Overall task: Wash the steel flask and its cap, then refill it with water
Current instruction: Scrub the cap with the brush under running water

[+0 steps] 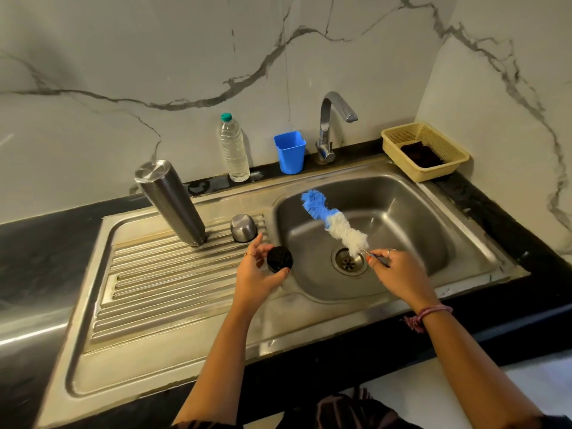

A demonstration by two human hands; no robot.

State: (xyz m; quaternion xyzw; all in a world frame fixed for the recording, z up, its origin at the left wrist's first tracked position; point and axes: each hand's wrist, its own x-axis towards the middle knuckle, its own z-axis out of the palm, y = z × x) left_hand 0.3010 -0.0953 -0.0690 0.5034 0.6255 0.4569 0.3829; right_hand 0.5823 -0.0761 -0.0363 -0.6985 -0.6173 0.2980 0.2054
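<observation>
Grip: right hand (pixel 394 269) pinching bottle brush (pixel 332 222) wire over sink basin (pixel 433 224), left hand (pixel 258 270) holding black cap (pixel 279 259); steel flask (pixel 171 202) inverted on drainboard (pixel 148 274); thin wire may slip.

**Hidden or unclear at the sink**

The bottle brush (pixel 334 222) handle is mostly hidden inside the right hand (pixel 393 270); the dark item in the yellow basket (pixel 455 168) cannot be identified; the steel flask (pixel 170 201) mouth faces down, unseen; both elbows are cut off.
</observation>
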